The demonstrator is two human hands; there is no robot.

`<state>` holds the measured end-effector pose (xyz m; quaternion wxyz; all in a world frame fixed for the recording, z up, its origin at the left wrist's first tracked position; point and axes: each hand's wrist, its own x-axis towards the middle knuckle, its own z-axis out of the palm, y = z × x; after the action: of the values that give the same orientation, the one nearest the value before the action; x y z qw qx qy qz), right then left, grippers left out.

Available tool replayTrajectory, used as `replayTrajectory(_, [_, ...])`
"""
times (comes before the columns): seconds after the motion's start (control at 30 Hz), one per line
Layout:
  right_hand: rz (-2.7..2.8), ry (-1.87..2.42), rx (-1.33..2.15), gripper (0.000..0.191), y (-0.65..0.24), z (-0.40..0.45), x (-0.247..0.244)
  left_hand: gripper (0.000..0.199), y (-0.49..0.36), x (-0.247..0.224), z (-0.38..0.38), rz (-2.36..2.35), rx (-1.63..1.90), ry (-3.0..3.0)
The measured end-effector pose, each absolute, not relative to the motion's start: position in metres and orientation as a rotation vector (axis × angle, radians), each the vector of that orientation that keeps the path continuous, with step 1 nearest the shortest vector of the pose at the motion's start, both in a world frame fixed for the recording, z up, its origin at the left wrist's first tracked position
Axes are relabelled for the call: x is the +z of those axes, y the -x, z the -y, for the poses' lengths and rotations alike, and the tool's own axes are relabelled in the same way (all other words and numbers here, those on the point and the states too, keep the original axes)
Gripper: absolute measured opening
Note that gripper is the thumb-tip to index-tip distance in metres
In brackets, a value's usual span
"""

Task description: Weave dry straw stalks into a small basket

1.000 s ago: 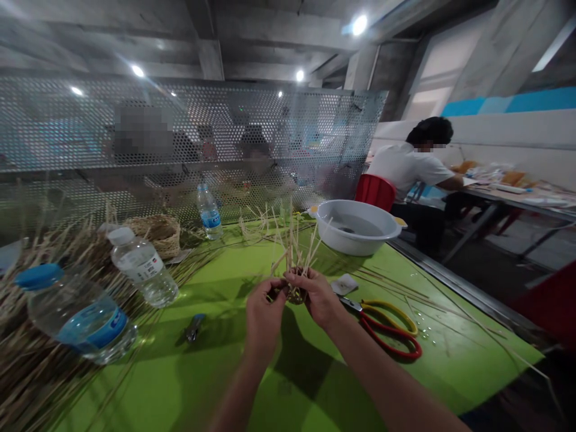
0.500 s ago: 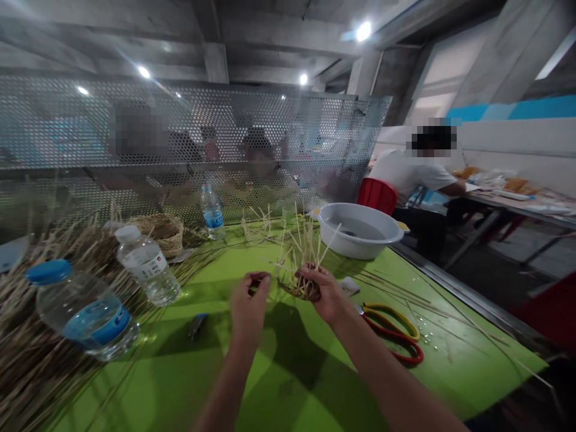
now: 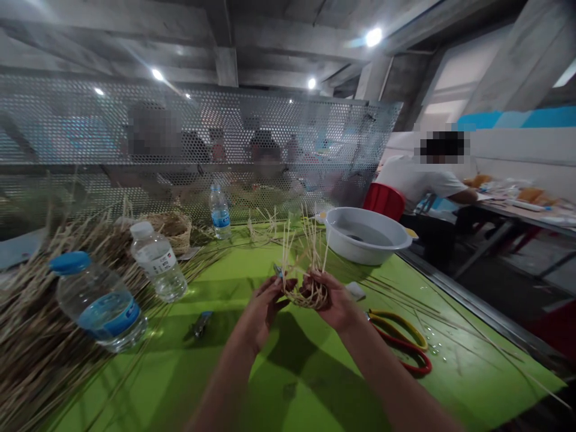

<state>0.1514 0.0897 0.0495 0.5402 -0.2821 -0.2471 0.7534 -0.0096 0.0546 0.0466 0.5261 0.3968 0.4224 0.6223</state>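
Note:
A small half-woven basket [image 3: 306, 295] of pale strips is held above the table, several long stakes sticking up from its rim. My right hand [image 3: 335, 300] grips its right side, thumb and fingers around the woven wall. My left hand [image 3: 266, 303] closes on the basket's left edge, its fingertips partly hidden by the weave. By the left fingertips a small bluish-silver piece [image 3: 278, 271], perhaps a clip, shows at the rim. Scissors with yellow and red handles [image 3: 411, 354] lie right of my right forearm. A small dark clip with a blue end [image 3: 202, 324] rests to the left.
A grey-white basin [image 3: 369, 237] of water stands behind. Bottles [image 3: 157, 264] and a heap of dry strips [image 3: 36, 336] cover the left, with a finished-looking basket [image 3: 177, 231] behind. Loose strips lie along the right. A perforated metal screen [image 3: 243, 144] stands beyond; a person [image 3: 405, 177] sits at right.
My left hand has moved right and taken hold of the basket's left side. The basket has turned more upright to face me. The view has shifted slightly.

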Motion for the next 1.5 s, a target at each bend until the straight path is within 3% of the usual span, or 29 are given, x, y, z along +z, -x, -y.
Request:
replayTrajectory(0.13, [0.525, 0.712, 1.769, 0.022, -0.153, -0.092, 0.049, 0.025, 0.013, 0.051, -0.052, -0.861, 1.348, -0.771])
replayTrajectory(0.33, [0.574, 0.747, 1.741, 0.021, -0.151, -0.092, 0.046, 0.029, 0.015, 0.054, -0.053, -0.902, 1.418, -0.687])
replayTrajectory(0.6, [0.757, 0.790, 1.653, 0.028, -0.139, -0.081, 0.051, 0.020, 0.012, 0.053, -0.054, -0.996, 1.465, -0.728])
replayTrajectory(1.1, [0.896, 0.797, 1.539, 0.026, -0.132, -0.080, 0.044, 0.029, 0.005, 0.037, -0.064, -1.045, 1.660, -0.654])
replayTrajectory(1.5, [0.941, 0.814, 1.499, 0.025, -0.131, -0.078, 0.049, 0.028, 0.007, 0.032, -0.066, -1.045, 1.612, -0.639])
